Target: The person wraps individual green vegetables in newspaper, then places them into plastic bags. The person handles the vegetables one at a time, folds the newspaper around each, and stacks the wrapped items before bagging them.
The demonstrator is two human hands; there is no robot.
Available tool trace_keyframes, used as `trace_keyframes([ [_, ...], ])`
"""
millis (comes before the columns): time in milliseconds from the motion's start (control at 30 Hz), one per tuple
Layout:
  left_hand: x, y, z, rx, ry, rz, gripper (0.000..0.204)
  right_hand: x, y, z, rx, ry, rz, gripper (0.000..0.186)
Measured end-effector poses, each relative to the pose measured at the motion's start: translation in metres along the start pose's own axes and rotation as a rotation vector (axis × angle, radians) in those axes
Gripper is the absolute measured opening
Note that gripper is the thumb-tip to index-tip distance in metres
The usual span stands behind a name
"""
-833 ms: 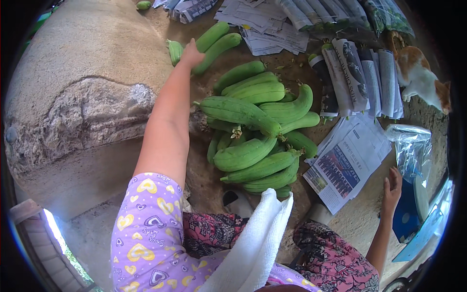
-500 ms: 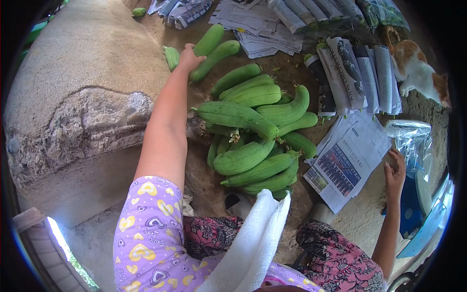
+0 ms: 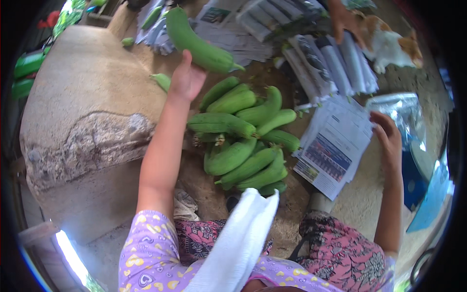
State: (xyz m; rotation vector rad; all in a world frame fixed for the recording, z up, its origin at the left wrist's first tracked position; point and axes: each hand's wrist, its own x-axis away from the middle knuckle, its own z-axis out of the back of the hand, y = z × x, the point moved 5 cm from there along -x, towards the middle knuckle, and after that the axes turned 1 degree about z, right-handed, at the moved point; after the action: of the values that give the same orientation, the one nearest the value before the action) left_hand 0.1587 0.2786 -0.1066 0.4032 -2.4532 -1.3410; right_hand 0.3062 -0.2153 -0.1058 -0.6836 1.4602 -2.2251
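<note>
My left hand (image 3: 188, 78) is wrapped round the lower side of a long green luffa gourd (image 3: 197, 46), lifted at the far left of the pile. In front of me lies a heap of several luffa gourds (image 3: 228, 124), stacked over one another. To the right of the heap, a stack of newspaper sheets (image 3: 335, 138) rests on the ground. My right hand (image 3: 387, 134) is at the right edge of this stack, fingers bent and apart from the thumb, no gourd in it. Whether its fingertips touch the paper I cannot tell.
Newspaper-wrapped rolls (image 3: 335, 63) lie beyond the stack, and another person's hand (image 3: 346, 24) reaches onto them. An orange and white cat (image 3: 389, 46) is beside them. Clear plastic (image 3: 401, 114) and a blue container (image 3: 416, 180) stand right. A concrete block (image 3: 92, 73) rises left.
My left hand has raised a luffa gourd off the ground. My right hand has come closer to the newspaper stack. Another person's hand has appeared over the wrapped rolls.
</note>
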Motion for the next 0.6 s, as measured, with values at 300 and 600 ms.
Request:
trace_keyframes([
  [300,0.122,-0.178,-0.234,0.078,-0.319,0.223,0.076,0.022,-0.018,-0.077,-0.428,-0.598,-0.047,0.098],
  [600,0.209,-0.259,-0.202,-1.574,-0.723,-0.108,0.053,0.086,0.096,-0.052,0.282,-0.202,-0.121,0.078],
])
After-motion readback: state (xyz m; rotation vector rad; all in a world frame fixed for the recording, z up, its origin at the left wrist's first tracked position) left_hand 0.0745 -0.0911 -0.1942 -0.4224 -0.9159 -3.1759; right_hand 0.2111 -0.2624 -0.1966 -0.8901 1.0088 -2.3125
